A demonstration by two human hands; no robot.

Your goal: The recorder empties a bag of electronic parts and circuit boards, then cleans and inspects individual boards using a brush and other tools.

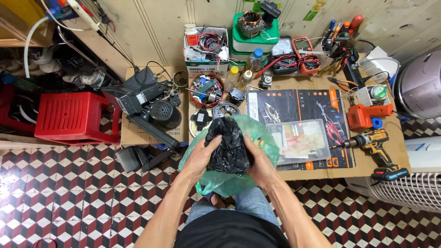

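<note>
Held between both hands above the lap, just in front of the counter (321, 172): a crumpled black plastic bag (228, 146), sitting inside or against a larger translucent green bag (264, 138) that billowed around and below it. Left hand (202, 156) pressed to the black bag's left side, grip closed on the plastic with fingers curled over its edge. Right hand (260, 161) pressed to the right side, grip likewise clamped on the black bag, thumb lying up along it. Seated, blue jeans and a dark shirt visible at the bottom of the view.

Just right of the bags, on a dark printed sheet, a clear plastic box (301, 140) holding pale small parts. Farther right, a yellow-and-black cordless drill (376, 147) and an orange power tool (365, 115). Behind the bags, a round black fan-like part (226, 110) and a round tin of small components (206, 88). At left, on cardboard, a dark motor assembly (154, 110); beyond it, a red plastic stool (73, 117) on the chequered floor.
</note>
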